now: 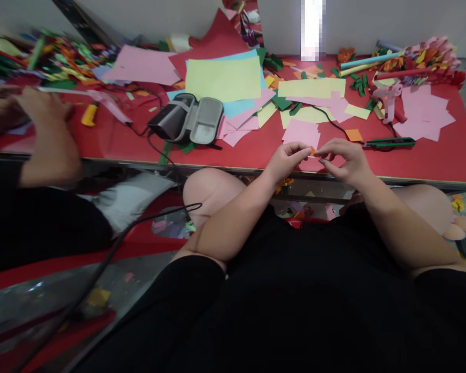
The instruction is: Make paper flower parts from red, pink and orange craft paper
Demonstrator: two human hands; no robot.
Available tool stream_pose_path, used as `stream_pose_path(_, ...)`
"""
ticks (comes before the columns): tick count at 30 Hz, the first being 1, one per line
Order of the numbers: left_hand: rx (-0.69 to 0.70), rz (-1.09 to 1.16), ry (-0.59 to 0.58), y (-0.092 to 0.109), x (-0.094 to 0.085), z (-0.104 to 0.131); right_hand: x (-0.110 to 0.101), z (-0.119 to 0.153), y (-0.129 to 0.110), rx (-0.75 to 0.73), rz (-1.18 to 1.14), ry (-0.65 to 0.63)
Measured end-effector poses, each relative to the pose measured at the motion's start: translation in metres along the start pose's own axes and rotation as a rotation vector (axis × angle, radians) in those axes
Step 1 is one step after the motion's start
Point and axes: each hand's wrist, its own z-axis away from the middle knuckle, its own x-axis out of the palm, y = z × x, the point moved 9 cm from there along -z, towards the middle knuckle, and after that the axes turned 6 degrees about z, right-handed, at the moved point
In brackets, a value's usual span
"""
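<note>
Both hands' grips, left [285, 160] and right [344, 158], pinched on orange paper scrap [312, 151] between them.

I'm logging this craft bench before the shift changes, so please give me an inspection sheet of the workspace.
Surface: red table, largely covered with paper.
Job's things: small orange paper scrap, pinched between both hands.
Clutter: pink paper sheets, yellow-green paper sheet, open grey zip case, green utility knife, pink glue gun, rolled paper tubes.
Grippers: left hand and right hand both shut on the scrap, at the table's near edge.
Cables: black cable runs off the table edge beside the case.
Surroundings: another person's hand works at far left; paper scraps on the floor.
</note>
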Motion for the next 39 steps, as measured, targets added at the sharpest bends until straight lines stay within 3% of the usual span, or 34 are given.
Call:
stream_pose_path(9,-0.134,0.035,-0.049,-0.009,0.004,0.004,0.002,0.0,0.0,-0.055,0.156,-0.091)
stream_pose_path(14,-0.114,-0.041,-0.08,-0.004,0.006,0.006,0.004,0.0,-0.002,-0.147,0.184,-0.128)
stream_pose_path(18,-0.108,-0.09,-0.114,-0.001,0.01,0.008,0.007,0.003,-0.008,-0.19,0.119,-0.155)
stream_pose_path(25,-0.064,-0.128,-0.144,0.003,0.013,0.008,0.007,0.003,-0.01,-0.112,0.055,-0.169)
stream_pose_path(33,-0.118,-0.186,-0.254,-0.002,0.019,0.01,0.014,0.008,0.005,-0.146,-0.005,-0.306)
stream_pose_path(39,-0.18,-0.122,-0.268,-0.009,0.018,0.009,0.013,0.01,-0.002,-0.306,0.123,-0.194)
